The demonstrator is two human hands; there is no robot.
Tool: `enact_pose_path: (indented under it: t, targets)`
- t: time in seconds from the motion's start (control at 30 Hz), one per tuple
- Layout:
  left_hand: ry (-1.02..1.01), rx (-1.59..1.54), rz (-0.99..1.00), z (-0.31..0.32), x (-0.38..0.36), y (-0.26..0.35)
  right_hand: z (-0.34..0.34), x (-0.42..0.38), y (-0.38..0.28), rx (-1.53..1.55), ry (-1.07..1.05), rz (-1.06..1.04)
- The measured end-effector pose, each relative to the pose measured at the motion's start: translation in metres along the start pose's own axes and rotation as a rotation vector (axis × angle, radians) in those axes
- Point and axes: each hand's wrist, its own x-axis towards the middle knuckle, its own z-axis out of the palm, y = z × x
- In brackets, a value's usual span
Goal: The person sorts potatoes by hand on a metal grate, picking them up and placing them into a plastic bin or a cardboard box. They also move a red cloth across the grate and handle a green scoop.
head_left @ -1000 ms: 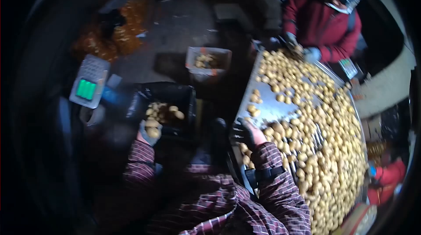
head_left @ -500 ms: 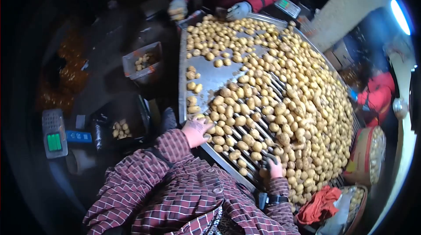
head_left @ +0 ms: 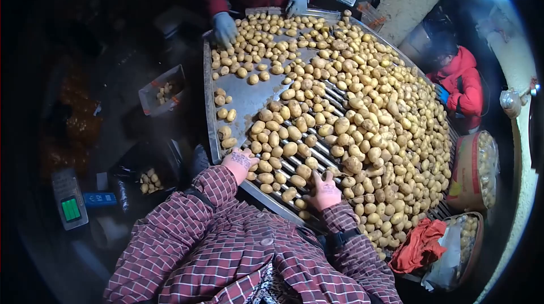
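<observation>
Maroon plaid sleeves, pink gloves on hands (head_left: 241,160).

A sorting table (head_left: 243,100) stands in the middle, with potatoes (head_left: 362,128) heaped on its right and far parts. Left of it lie a far box (head_left: 161,91), a near crate (head_left: 148,180) and a scale (head_left: 69,199). Near right stand sacks (head_left: 473,171).

No text, label or number can be read anywhere. The green display of the scale (head_left: 71,209) glows, but its digits are too blurred. The blue tag (head_left: 100,199) beside it is illegible too.
</observation>
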Motion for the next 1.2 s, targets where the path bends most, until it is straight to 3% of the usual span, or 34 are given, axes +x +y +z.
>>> enact_pose_path:
  t: [0.17, 0.2, 0.23, 0.3, 0.33, 0.37, 0.43, 0.47, 0.5, 0.57, 0.63, 0.67, 0.7, 0.73, 0.83, 0.9, 0.97, 1.03, 1.07, 1.1, 1.17, 1.2]
  targets:
    - [0.126, -0.040, -0.181, -0.002, -0.003, 0.011, 0.008, 0.026, 0.024, 0.225, -0.049, -0.049]
    - [0.121, -0.025, -0.221, -0.001, -0.001, 0.015, 0.018, 0.029, 0.042, 0.392, 0.076, -0.154]
    - [0.112, -0.020, -0.230, 0.001, 0.003, 0.015, 0.013, 0.032, 0.040, 0.830, 0.136, -0.134]
    - [0.084, -0.011, -0.255, 0.007, 0.006, 0.015, -0.007, 0.022, 0.048, 1.611, -0.026, 0.187]
    - [0.059, -0.067, -0.274, 0.000, 0.004, 0.018, -0.015, 0.023, 0.050, 1.717, -0.045, 0.256]
    - [0.063, -0.076, -0.256, 0.001, 0.003, 0.017, -0.016, 0.027, 0.061, 1.740, -0.154, 0.281]
    - [0.077, -0.084, -0.217, 0.000, 0.000, 0.010, -0.009, 0.047, 0.062, 1.320, -0.117, 0.121]
    - [0.055, -0.150, -0.242, 0.001, -0.003, 0.002, -0.033, 0.041, 0.030, 1.088, -0.111, 0.096]
    - [0.152, -0.213, -0.255, 0.007, -0.006, -0.004, -0.012, 0.053, 0.036, 0.828, -0.097, -0.023]
    - [0.351, -0.340, -0.271, 0.013, -0.013, -0.010, 0.003, 0.057, 0.015, 0.602, -0.305, 0.086]
    - [0.520, -0.695, -0.221, -0.002, -0.025, -0.021, 0.014, 0.057, -0.013, 0.383, -0.228, -0.001]
    - [0.542, -1.139, -0.268, -0.003, -0.030, -0.029, 0.012, 0.057, -0.024, 0.314, -0.183, -0.011]
    - [0.553, -1.586, -0.311, -0.002, -0.038, -0.038, 0.006, 0.061, -0.033, 0.339, -0.238, 0.010]
    - [0.675, -1.752, -0.246, 0.005, -0.043, -0.056, 0.006, 0.062, -0.036, 0.354, -0.257, 0.000]
    - [0.688, -2.211, -0.308, 0.032, -0.083, -0.116, -0.001, 0.071, -0.026, 0.454, -0.298, -0.060]
    - [0.867, -2.316, -0.347, 0.036, -0.116, -0.132, -0.002, 0.079, -0.007, 0.931, -0.334, -0.142]
    - [0.982, -2.429, -0.400, 0.073, -0.149, -0.161, -0.028, 0.075, -0.033, 1.225, -0.362, -0.085]
    - [0.989, -2.394, -0.460, 0.104, -0.180, -0.178, -0.043, 0.084, -0.076, 1.218, -0.519, -0.187]
    - [0.984, -2.412, -0.487, 0.118, -0.193, -0.185, -0.040, 0.090, -0.101, 1.033, -0.460, -0.479]
    - [0.999, -2.413, -0.534, 0.126, -0.202, -0.191, -0.026, 0.100, -0.129, 0.941, -0.517, -0.570]
    - [1.051, -2.359, -0.634, 0.138, -0.215, -0.201, -0.011, 0.105, -0.219, 1.129, -0.840, -0.558]
    - [1.075, -2.314, -0.680, 0.141, -0.218, -0.206, 0.013, 0.108, -0.249, 0.954, -0.718, -0.830]
